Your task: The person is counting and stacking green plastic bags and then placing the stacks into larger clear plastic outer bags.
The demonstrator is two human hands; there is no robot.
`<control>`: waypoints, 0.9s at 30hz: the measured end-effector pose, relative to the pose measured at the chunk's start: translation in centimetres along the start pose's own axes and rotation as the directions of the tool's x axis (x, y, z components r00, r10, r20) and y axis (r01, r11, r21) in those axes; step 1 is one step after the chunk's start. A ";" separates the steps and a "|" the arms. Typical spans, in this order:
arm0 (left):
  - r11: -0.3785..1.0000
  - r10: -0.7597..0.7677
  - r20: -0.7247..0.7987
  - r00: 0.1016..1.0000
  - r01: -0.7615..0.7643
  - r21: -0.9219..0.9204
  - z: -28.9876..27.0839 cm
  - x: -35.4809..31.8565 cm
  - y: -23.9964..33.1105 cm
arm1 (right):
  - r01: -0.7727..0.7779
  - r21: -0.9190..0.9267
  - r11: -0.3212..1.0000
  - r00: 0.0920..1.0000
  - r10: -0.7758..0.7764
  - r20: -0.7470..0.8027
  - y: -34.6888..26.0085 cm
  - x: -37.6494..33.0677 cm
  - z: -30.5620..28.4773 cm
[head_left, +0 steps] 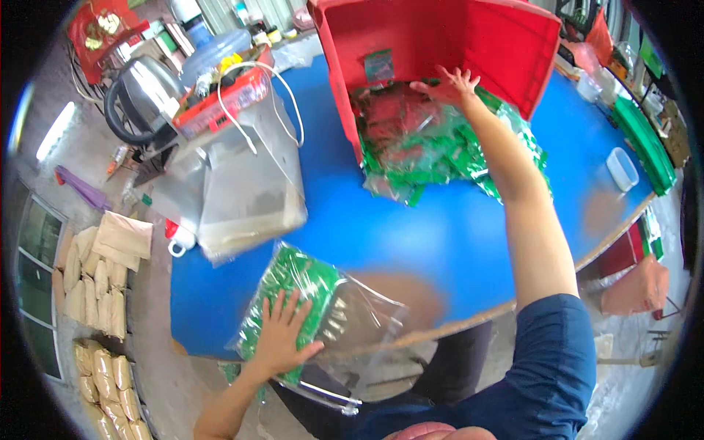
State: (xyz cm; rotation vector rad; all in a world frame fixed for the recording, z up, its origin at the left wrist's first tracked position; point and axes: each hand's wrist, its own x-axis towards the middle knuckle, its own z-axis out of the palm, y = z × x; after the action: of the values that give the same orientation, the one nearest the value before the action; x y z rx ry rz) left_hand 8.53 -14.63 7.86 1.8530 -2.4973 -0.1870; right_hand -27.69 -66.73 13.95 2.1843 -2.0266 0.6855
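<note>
My left hand [282, 335] lies flat, fingers spread, on a clear plastic bag [315, 312] partly filled with small green packets, at the near edge of the blue table [411, 227]. My right hand [451, 84] reaches far across the table, fingers apart, onto a heap of green and red packets [433, 147] that spills out of a red plastic crate [440, 44] tipped on its side. The right hand touches the heap's top near the crate's mouth; I see no packet gripped in it.
A stack of clear empty bags [242, 191] lies on the table's left. Behind it stand a red tray of clutter with a white cable [227, 92] and a metal kettle [143, 92]. A small clear tub [622, 169] sits at right. Tan sacks [95, 286] lie on the floor at left.
</note>
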 end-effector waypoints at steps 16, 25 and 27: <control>0.996 -0.006 -0.015 1.000 0.005 -0.093 -0.5 0.2 -0.4 | 0.118 -0.043 0.992 0.953 -0.125 -0.275 -1.0 -14.9 2.3; 1.000 -0.007 -0.004 1.000 0.007 0.024 -1.2 -1.0 -1.9 | 0.201 0.219 0.955 0.980 -0.199 -0.028 -3.5 -23.2 1.2; 0.999 -0.031 0.011 0.999 0.031 0.042 -1.5 -3.0 -3.9 | 0.328 0.207 0.922 0.909 -0.248 -0.335 -2.1 -22.4 -0.1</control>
State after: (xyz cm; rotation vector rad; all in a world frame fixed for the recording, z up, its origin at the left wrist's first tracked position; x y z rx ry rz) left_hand 13.20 -13.00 9.05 1.9122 -2.5000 -0.1481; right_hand -26.18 -45.64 6.13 2.2724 -1.4917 1.2139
